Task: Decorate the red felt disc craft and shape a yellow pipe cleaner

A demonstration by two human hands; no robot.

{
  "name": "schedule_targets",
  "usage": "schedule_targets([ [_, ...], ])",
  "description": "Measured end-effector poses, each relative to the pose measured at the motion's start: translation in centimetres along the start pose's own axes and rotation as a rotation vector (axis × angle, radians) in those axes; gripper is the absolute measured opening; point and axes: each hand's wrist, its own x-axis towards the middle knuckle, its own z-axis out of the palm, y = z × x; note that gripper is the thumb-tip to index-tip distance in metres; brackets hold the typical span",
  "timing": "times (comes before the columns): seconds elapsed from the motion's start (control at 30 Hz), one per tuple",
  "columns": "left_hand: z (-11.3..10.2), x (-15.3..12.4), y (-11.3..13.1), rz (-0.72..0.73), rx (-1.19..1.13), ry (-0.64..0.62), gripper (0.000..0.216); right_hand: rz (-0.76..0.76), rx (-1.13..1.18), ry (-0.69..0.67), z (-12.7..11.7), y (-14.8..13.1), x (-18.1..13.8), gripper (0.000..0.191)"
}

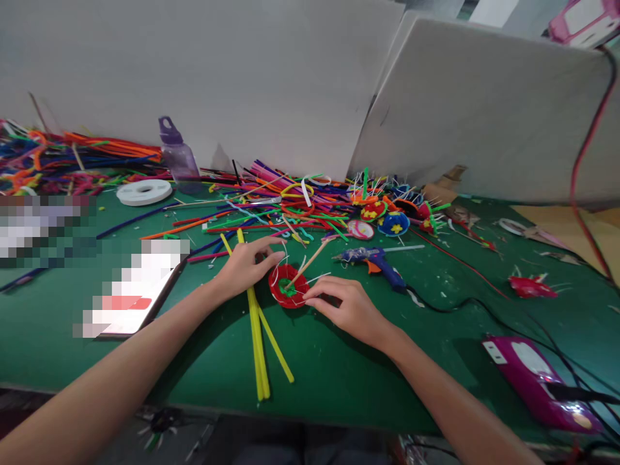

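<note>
Between my hands lies a small red round piece (276,280) with a green centre, a wooden stick (312,261) slanting up out of it and thin white strings around it. My left hand (246,263) is at its upper left, thumb and forefinger pinched on a white string (287,249). At its right rim, my right hand (349,309) pinches another thin white string, its fingertips close to the red edge. Several yellow pipe cleaners (256,349) lie under and beside my left wrist. A blue glue gun (382,261) rests on the table beyond my right hand.
Pipe cleaners (271,184) are heaped along the back, by a purple bottle (179,155) and a white tape roll (144,192). Finished-looking coloured pieces (394,223) sit back right. A phone (140,290) lies left; a magenta power device (537,381) with cables is right.
</note>
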Motion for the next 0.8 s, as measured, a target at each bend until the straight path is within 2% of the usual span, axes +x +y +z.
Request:
schedule_targets([
  [0.27, -0.12, 0.03, -0.15, 0.02, 0.023, -0.036, 0.033, -0.025, -0.049, -0.015, 0.35, 0.02, -0.12, 0.009],
  [0.57, 0.1, -0.09, -0.63, 0.042, -0.037, -0.159, 0.034, -0.077, -0.105, 0.01, 0.51, 0.13, -0.15, 0.01],
  [0.8, 0.48, -0.1, -0.95, 0.064, -0.064, -0.155, 0.033, -0.169, -0.173, 0.025, 0.69, 0.15, -0.19, 0.014],
])
